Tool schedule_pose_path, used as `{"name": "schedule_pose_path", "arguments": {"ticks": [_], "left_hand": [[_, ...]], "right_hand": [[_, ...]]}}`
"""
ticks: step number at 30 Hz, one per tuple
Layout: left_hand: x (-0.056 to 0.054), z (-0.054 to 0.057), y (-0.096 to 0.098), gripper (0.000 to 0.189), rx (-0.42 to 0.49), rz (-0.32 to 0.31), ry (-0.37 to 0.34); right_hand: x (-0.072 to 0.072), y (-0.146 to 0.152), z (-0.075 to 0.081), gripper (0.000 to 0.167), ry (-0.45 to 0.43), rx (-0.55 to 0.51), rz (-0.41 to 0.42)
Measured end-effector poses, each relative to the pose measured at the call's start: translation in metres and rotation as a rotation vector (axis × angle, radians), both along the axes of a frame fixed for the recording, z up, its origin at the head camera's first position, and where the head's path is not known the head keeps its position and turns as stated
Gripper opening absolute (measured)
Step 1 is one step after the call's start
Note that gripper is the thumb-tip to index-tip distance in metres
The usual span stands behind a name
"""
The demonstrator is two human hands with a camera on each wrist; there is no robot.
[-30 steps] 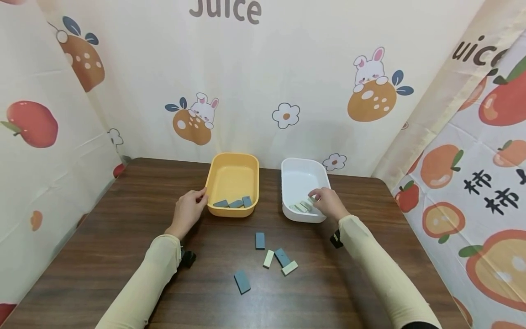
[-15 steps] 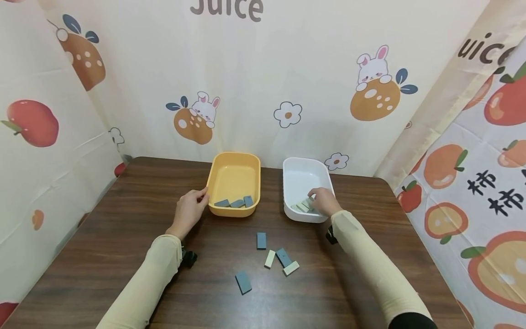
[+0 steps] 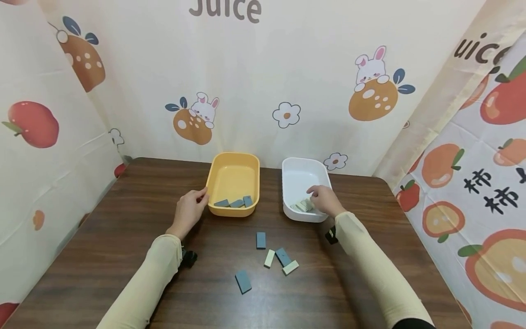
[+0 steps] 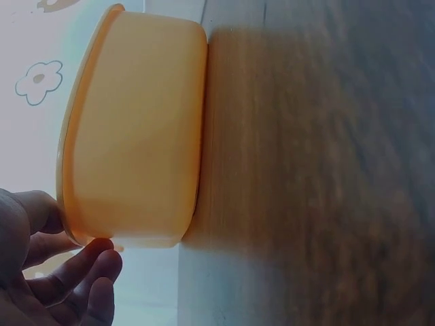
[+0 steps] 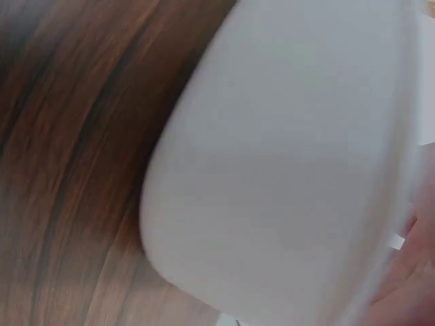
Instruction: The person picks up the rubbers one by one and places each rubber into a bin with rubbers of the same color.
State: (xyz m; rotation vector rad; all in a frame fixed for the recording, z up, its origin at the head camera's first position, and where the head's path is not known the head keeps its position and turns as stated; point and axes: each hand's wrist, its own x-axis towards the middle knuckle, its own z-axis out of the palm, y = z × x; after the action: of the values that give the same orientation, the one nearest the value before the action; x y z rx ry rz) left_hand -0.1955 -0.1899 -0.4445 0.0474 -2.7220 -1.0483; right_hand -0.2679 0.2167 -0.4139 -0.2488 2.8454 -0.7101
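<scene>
My left hand (image 3: 190,211) is at the left side of a yellow plastic bin (image 3: 234,159), its thumb and fingers pinching the rim in the left wrist view. Several blue-grey blocks (image 3: 237,204) lie at the bin's near end. Over the near right edge of a white bin (image 3: 302,165) is my right hand (image 3: 326,201), fingers loosely bent with nothing visible between them. Below those fingertips, several pale green blocks (image 3: 304,205) lie in the white bin. Its outer wall (image 5: 272,163) fills much of the right wrist view, with the right hand mostly hidden behind the rim.
On the brown wooden table (image 3: 197,292) lie 3 loose blue-grey blocks, one being the block (image 3: 243,282) nearest me. Two pale green blocks lie among them, including a slanted block (image 3: 290,267). A printed curtain (image 3: 246,68) hangs behind the bins.
My right hand dips into the white bin, then lifts slightly, its fingertips now apart from the pale green blocks. The left hand stays at the yellow bin's rim.
</scene>
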Motion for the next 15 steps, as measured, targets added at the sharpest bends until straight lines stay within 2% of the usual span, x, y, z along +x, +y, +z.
{"name": "schedule_pose_path", "arguments": {"ticks": [3,10,15], "left_hand": [[0.000,0.000,-0.001,0.037,0.001,0.000,0.013],[0.002,0.001,-0.001,0.037,-0.003,-0.003,0.029],[0.002,0.001,0.000,0.037,-0.005,-0.008,0.032]], "right_hand": [[0.011,0.003,0.007,0.028,0.056,-0.058,-0.015],[0.029,0.013,0.014,0.027,0.182,-0.085,-0.018],[0.036,0.020,0.017,0.029,0.189,-0.119,-0.048]]}}
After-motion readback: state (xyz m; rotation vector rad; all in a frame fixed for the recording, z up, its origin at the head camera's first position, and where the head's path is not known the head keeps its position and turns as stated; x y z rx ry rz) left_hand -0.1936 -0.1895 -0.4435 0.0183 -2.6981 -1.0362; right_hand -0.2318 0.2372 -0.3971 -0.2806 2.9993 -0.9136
